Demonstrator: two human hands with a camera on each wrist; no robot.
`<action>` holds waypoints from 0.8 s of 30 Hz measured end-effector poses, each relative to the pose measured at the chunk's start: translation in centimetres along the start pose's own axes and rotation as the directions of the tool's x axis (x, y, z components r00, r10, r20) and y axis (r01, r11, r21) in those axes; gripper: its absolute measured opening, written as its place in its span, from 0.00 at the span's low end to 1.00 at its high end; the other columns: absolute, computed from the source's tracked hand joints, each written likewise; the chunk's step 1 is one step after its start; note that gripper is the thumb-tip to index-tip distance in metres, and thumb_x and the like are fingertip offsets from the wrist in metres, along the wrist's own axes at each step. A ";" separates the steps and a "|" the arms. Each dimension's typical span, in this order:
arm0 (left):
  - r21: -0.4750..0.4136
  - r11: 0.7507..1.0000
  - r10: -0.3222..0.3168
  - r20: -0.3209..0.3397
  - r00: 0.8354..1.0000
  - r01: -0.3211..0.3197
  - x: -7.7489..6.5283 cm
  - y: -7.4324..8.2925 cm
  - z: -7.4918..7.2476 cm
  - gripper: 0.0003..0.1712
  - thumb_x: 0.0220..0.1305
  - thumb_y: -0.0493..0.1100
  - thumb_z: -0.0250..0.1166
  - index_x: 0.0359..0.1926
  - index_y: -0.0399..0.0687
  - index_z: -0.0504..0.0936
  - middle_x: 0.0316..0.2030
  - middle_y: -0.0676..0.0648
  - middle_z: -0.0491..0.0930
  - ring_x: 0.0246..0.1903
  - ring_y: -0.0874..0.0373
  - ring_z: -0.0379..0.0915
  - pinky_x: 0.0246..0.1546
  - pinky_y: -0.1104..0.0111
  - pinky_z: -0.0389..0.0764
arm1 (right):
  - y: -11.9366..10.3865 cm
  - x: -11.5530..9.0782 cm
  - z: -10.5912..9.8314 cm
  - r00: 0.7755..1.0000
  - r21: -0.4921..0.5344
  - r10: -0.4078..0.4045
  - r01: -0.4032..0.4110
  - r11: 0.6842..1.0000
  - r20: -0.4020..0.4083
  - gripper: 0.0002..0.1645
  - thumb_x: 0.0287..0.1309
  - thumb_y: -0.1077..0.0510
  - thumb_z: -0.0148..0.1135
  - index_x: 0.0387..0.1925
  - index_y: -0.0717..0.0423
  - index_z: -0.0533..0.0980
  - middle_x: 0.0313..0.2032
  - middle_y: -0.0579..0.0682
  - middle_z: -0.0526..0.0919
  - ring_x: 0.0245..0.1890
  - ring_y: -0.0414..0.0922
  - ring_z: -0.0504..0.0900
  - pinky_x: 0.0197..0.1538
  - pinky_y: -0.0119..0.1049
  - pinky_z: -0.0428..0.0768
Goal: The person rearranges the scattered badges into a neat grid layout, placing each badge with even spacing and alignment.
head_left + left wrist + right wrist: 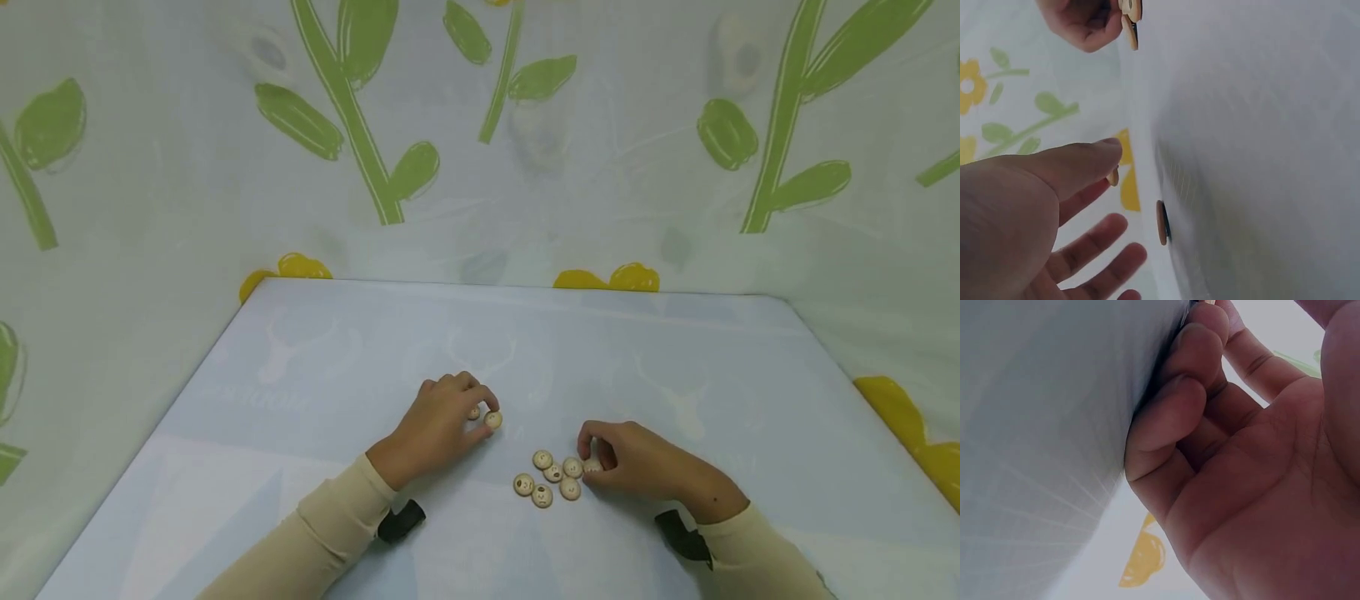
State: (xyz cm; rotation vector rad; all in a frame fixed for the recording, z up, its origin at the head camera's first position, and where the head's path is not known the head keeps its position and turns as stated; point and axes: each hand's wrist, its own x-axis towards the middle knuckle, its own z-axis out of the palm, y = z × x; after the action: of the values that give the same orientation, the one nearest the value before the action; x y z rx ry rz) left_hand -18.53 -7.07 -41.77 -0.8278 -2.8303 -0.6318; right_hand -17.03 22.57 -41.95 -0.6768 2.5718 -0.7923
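My left hand [442, 425] pinches a small round wooden disc [492, 420] with a face drawn on it, between thumb and index finger. In the left wrist view that disc [1113, 177] shows by the thumb tip, the other fingers spread. A second disc [473, 412] lies on the table under the left hand. To the right, my right hand [637, 462] has its thumb and index finger around another disc [592, 465], at the right end of a loose cluster of face discs [542, 495]. The right wrist view shows its other fingers [1175, 412] curled against the table.
A pale, patterned cloth covers the table [300, 358]. Behind it hangs a whitish curtain [600, 192] with green stems and yellow flowers. Dark straps with black devices [401, 522] sit below both wrists.
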 end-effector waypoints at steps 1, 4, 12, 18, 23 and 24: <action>-0.003 1.000 -0.004 -0.003 1.000 0.004 0.0 -0.1 -0.1 0.11 0.58 0.48 0.74 0.41 0.58 0.84 0.44 0.51 0.82 0.45 0.51 0.78 0.48 0.51 0.73 | 0.0 0.0 -0.1 1.000 -0.004 -0.001 0.001 1.000 -0.004 0.12 0.55 0.56 0.72 0.36 0.46 0.74 0.21 0.40 0.71 0.22 0.33 0.69 0.27 0.29 0.70; -0.008 1.000 -0.008 -0.003 1.000 0.008 0.1 -0.3 -0.1 0.10 0.58 0.47 0.74 0.41 0.56 0.85 0.45 0.50 0.82 0.45 0.49 0.79 0.47 0.50 0.74 | -0.1 0.0 -0.2 1.000 -0.003 -0.002 0.002 1.000 -0.005 0.12 0.55 0.55 0.72 0.37 0.46 0.74 0.21 0.40 0.71 0.23 0.33 0.69 0.27 0.29 0.70; -0.001 0.999 -0.032 0.029 0.999 0.032 0.5 -0.9 0.9 0.10 0.59 0.48 0.74 0.40 0.56 0.84 0.41 0.50 0.83 0.41 0.51 0.78 0.41 0.56 0.76 | 0.1 -0.2 -0.1 1.000 0.011 -0.010 0.010 1.000 0.005 0.12 0.56 0.54 0.72 0.37 0.46 0.74 0.21 0.39 0.71 0.22 0.32 0.69 0.27 0.29 0.70; 0.012 0.998 -0.064 0.062 0.996 0.064 1.3 -0.4 1.4 0.09 0.60 0.48 0.73 0.41 0.57 0.84 0.41 0.50 0.83 0.43 0.51 0.76 0.42 0.55 0.75 | 0.2 -0.4 0.0 1.000 0.020 -0.004 0.004 1.000 0.002 0.13 0.56 0.54 0.72 0.37 0.46 0.74 0.21 0.40 0.72 0.22 0.33 0.69 0.27 0.29 0.70; 0.060 0.996 -0.075 0.063 0.995 0.071 1.8 0.0 1.4 0.10 0.59 0.49 0.74 0.41 0.56 0.85 0.41 0.49 0.83 0.42 0.51 0.76 0.41 0.54 0.76 | 0.2 -0.2 0.0 1.000 0.018 -0.012 0.012 1.000 0.002 0.13 0.56 0.54 0.72 0.36 0.46 0.74 0.22 0.40 0.72 0.22 0.33 0.69 0.27 0.29 0.70; 0.066 0.995 -0.075 0.058 0.995 0.072 1.9 0.0 1.3 0.10 0.58 0.49 0.74 0.41 0.56 0.85 0.41 0.49 0.83 0.41 0.51 0.76 0.41 0.53 0.76 | 0.2 -0.2 0.0 1.000 0.015 -0.014 0.014 1.000 0.001 0.13 0.56 0.54 0.72 0.36 0.45 0.74 0.22 0.40 0.72 0.22 0.33 0.69 0.27 0.29 0.70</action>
State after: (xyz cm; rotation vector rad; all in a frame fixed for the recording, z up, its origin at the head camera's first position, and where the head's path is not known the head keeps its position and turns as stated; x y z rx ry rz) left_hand -20.09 -5.56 -42.52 -0.7476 -2.9301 -0.5315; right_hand -16.94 22.80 -42.03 -0.6918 2.5601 -0.8148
